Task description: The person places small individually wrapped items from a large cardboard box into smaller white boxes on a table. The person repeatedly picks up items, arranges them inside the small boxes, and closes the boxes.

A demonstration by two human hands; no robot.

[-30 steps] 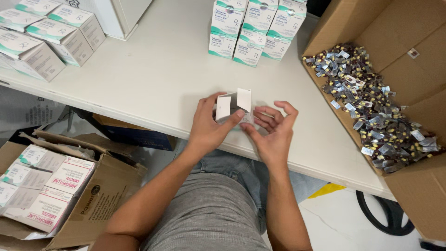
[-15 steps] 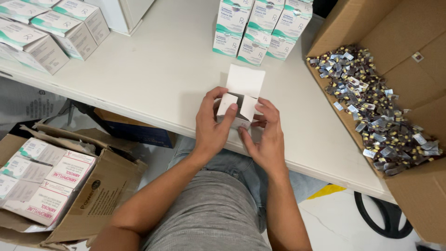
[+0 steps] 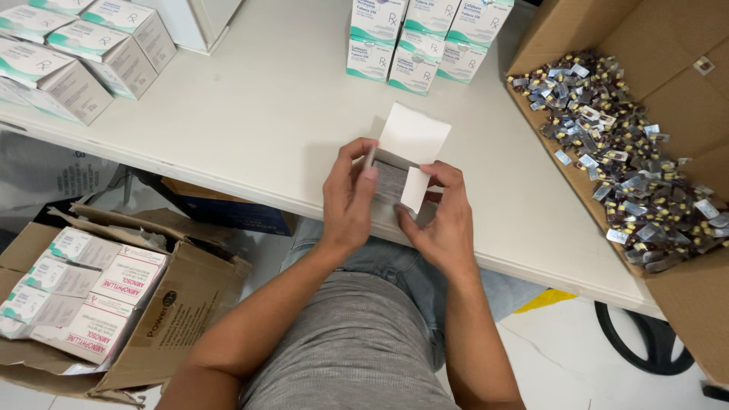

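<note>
Both my hands hold a small white carton (image 3: 410,144) over the front edge of the white table (image 3: 250,114). Its top flap stands open and a side flap hangs down. My left hand (image 3: 348,199) grips the carton's left side, thumb at the opening. My right hand (image 3: 440,216) supports it from below and from the right. Something grey and foil-like shows inside the opening.
A large cardboard box (image 3: 683,91) at the right holds several loose foil blister strips (image 3: 615,159). White-and-teal cartons stand at the table's back centre (image 3: 418,38) and back left (image 3: 68,53). On the floor at the left, a cardboard box (image 3: 152,319) holds white-and-pink cartons.
The carton went from flat, with its flaps folded, to opened up, its top flap raised. Both hands closed around it and drew it slightly toward me.
</note>
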